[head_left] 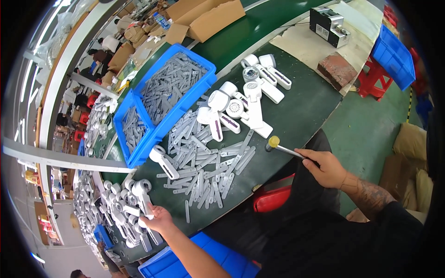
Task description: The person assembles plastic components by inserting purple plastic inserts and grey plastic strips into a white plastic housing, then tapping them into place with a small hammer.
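My right hand [323, 167] is closed round the handle of a small mallet [274, 142] with a yellow striking face; its head is over the table edge. At the left, my left hand [159, 219] has its fingers on the handle of a white fan-like device [142, 189] with a round head, at the edge of a heap of similar devices [124, 208]. Between my hands lies a loose pile of flat grey plastic strips [208, 173]. Beyond it is a cluster of white devices [254, 95] with round, grilled heads. One more white device [163, 162] lies beside the strips.
Blue bins [185, 104] full of grey strips stand behind the pile. A brick [337, 70] and a black machine [330, 27] are at the far right, near a red stool [374, 79]. Below the table's near edge is a blue crate [204, 252]. A metal frame [69, 160] crosses the left.
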`<state>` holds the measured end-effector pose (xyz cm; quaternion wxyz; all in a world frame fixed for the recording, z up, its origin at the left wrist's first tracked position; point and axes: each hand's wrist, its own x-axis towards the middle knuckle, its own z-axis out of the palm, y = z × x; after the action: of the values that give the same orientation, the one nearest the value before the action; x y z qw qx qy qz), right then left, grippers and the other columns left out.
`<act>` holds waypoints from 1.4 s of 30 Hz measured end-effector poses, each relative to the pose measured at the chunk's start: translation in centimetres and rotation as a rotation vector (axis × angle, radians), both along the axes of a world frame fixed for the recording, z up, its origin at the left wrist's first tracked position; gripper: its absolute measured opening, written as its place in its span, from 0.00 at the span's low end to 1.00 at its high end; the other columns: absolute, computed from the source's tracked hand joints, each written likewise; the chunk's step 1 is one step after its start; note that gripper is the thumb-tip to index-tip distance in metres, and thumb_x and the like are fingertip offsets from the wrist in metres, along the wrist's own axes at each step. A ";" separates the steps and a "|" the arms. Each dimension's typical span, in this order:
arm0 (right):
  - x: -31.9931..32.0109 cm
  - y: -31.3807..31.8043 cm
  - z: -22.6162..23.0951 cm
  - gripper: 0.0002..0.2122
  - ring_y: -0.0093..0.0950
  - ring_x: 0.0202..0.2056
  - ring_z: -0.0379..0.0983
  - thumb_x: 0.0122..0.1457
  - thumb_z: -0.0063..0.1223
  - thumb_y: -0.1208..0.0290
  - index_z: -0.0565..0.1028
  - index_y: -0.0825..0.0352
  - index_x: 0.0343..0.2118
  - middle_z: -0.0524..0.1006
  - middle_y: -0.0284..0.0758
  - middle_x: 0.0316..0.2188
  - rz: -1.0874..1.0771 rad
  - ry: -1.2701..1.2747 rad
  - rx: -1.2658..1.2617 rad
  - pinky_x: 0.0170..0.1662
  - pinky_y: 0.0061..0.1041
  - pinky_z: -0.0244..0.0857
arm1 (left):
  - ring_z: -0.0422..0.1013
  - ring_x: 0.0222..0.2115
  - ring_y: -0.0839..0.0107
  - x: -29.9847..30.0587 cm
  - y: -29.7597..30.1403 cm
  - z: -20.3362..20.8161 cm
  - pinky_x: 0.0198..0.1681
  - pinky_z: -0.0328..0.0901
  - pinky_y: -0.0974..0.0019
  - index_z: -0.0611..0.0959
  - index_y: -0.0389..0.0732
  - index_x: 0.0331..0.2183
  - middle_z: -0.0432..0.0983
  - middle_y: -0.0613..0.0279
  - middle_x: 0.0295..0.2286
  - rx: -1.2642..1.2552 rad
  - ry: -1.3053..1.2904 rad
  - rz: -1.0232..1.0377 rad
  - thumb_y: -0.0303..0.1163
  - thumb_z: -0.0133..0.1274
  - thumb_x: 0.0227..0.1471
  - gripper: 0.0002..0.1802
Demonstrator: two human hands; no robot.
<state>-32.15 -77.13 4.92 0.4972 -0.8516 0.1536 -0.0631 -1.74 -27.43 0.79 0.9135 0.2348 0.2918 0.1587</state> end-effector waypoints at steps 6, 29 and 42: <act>-1.7 -0.1 -1.3 0.18 0.41 0.34 0.80 0.68 0.53 0.74 0.77 0.67 0.60 0.83 0.45 0.38 -0.037 -0.011 -0.015 0.41 0.35 0.74 | 0.75 0.38 0.67 0.2 -6.2 -3.3 0.40 0.71 0.69 0.72 0.29 0.59 0.76 0.50 0.48 1.026 0.267 -0.152 0.62 0.66 0.55 0.49; 3.0 1.3 -0.8 0.26 0.28 0.25 0.79 0.58 0.72 0.56 0.80 0.57 0.59 0.83 0.35 0.28 -0.025 -0.084 0.118 0.30 0.27 0.72 | 0.57 0.16 0.83 -15.0 -19.2 0.0 0.16 0.48 0.76 0.77 0.36 0.56 0.76 0.62 0.29 0.382 0.173 -1.389 0.42 0.48 0.72 0.22; 7.2 2.5 -3.9 0.26 0.36 0.27 0.83 0.57 0.71 0.48 0.82 0.61 0.52 0.83 0.40 0.25 -0.131 -0.021 0.024 0.35 0.32 0.77 | 0.77 0.30 0.48 -7.8 -28.1 1.5 0.34 0.69 0.48 0.88 0.38 0.37 0.81 0.51 0.29 2.052 -0.623 -0.948 0.36 0.63 0.57 0.11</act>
<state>-24.91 -74.60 0.98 0.5035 -0.8331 0.2047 -0.1027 -9.51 -55.53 2.26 0.2957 0.8979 -0.3259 0.0142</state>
